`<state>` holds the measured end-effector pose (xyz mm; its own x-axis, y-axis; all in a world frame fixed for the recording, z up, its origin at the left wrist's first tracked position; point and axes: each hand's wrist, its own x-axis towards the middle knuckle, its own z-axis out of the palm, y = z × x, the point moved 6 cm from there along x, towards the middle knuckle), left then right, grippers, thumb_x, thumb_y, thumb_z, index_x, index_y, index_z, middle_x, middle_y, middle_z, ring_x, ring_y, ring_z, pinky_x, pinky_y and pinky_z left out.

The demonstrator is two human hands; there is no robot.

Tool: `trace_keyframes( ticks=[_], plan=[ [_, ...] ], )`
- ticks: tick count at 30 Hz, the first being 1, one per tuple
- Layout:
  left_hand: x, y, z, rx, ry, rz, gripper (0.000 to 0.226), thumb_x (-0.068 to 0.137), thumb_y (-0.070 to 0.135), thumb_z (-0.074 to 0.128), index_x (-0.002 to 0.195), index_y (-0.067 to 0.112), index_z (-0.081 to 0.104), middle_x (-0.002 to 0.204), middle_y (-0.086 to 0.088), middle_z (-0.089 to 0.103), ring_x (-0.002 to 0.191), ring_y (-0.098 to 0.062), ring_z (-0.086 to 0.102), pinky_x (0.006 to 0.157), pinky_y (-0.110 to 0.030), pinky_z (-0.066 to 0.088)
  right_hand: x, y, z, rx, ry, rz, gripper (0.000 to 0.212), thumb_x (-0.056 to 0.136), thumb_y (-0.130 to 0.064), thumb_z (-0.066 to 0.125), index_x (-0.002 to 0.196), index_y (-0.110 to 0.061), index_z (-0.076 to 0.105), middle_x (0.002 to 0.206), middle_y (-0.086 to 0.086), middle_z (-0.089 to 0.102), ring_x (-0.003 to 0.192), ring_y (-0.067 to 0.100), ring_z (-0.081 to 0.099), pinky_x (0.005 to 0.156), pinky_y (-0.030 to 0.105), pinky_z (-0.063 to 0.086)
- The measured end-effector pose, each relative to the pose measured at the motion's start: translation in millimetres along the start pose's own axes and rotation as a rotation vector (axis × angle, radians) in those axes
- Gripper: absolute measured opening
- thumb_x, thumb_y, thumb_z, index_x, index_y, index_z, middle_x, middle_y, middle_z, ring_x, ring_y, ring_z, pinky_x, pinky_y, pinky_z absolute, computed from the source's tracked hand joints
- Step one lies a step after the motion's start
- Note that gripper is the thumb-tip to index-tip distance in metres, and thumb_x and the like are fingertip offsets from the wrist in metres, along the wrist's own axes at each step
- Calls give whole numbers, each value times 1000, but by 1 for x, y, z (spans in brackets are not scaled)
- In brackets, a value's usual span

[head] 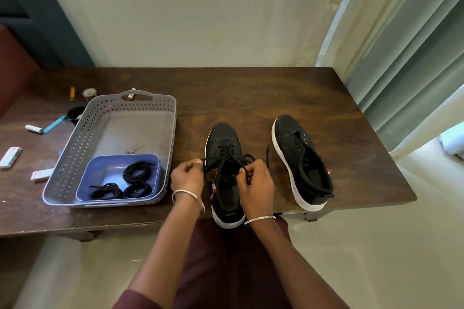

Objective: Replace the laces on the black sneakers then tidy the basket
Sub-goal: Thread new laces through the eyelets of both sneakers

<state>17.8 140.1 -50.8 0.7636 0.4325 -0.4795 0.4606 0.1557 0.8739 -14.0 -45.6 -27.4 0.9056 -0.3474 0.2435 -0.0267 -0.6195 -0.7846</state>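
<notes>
Two black sneakers with white soles stand on the dark wooden table (251, 98). The left sneaker (223, 140) has a black lace (229, 152) threaded through its eyelets. My left hand (187, 174) pinches one end of that lace at the shoe's left side. My right hand (256, 184) grips the other end over the tongue. The right sneaker (301, 160) has bare eyelets, and a loose lace end (267, 155) lies between the shoes. A grey perforated basket (75, 143) at the left holds a blue tray (88, 173) with three coiled black laces (136, 170).
Small items lie on the table left of the basket: a white tube (34, 128), a teal stick (55, 123), a black cup (75, 114), white packets (10, 157), a yellow stick (72, 93). A curtain (401, 45) hangs at the right. The left sneaker's heel overhangs the table's near edge.
</notes>
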Motion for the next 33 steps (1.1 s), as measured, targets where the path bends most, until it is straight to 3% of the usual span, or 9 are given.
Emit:
trace_keyframes(
  ticks=[4, 8, 11, 14, 18, 21, 25, 28, 33],
  plan=[
    [-38, 43, 15, 633, 108, 827, 27, 83, 25, 70, 110, 29, 65, 115, 2, 62, 110, -23, 54, 90, -41, 43, 0, 0, 0, -1, -9, 8, 13, 91, -11, 61, 84, -11, 50, 82, 0, 52, 70, 16, 50, 62, 28, 38],
    [-51, 44, 43, 1010, 4, 1025, 16, 78, 35, 76, 93, 34, 71, 122, 9, 59, 123, -18, 44, 97, -44, 29, 1, 2, 1, -4, -34, 44, 13, 92, -14, 61, 86, -11, 50, 83, -2, 51, 72, 17, 50, 63, 27, 36],
    [-50, 47, 45, 975, 7, 1072, 5, 81, 30, 75, 84, 32, 72, 112, 11, 62, 117, -16, 48, 97, -43, 28, 1, 2, 1, -10, -35, 44, 13, 93, -14, 60, 86, -12, 50, 83, -2, 51, 71, 16, 50, 63, 27, 35],
    [-36, 42, 31, 685, -8, 757, 9, 83, 26, 72, 78, 32, 68, 94, 15, 62, 98, -12, 53, 90, -38, 36, 1, 0, 1, -9, -23, 23, 13, 91, -12, 61, 85, -11, 50, 83, 0, 52, 71, 18, 51, 63, 28, 36],
    [-10, 5, 14, -228, -90, -111, 13, 89, 17, 69, 76, 19, 67, 78, -3, 65, 71, -17, 60, 72, -36, 55, 0, -1, 0, -3, -20, 12, 15, 92, -11, 61, 84, -12, 49, 81, -2, 51, 70, 16, 50, 62, 28, 39],
    [-2, -12, 10, -249, -93, -258, 11, 94, 10, 63, 83, 12, 65, 73, -2, 62, 65, -14, 55, 60, -28, 46, 0, -2, -1, 10, -14, 9, 16, 92, -11, 62, 83, -13, 49, 80, -2, 50, 69, 15, 49, 62, 26, 38],
    [-7, 15, 4, 313, 31, 392, 20, 86, 18, 68, 105, 22, 68, 95, 3, 68, 91, -20, 64, 83, -36, 51, 0, 0, 0, 4, -34, 28, 15, 92, -12, 61, 84, -13, 49, 82, -2, 51, 70, 14, 50, 62, 23, 37],
    [-42, 46, 25, 720, 4, 896, 25, 78, 28, 66, 102, 36, 67, 115, 12, 60, 113, -16, 50, 92, -39, 38, 1, 0, 0, 3, -39, 37, 14, 92, -12, 61, 85, -13, 49, 83, -2, 51, 71, 16, 50, 63, 23, 34],
    [-53, 49, 47, 1053, -15, 1089, 7, 79, 33, 76, 84, 32, 71, 119, 10, 61, 124, -17, 46, 101, -48, 31, 1, 1, 1, 10, -49, 47, 14, 92, -12, 61, 85, -12, 49, 84, -2, 50, 74, 19, 51, 65, 28, 36]
  ],
)
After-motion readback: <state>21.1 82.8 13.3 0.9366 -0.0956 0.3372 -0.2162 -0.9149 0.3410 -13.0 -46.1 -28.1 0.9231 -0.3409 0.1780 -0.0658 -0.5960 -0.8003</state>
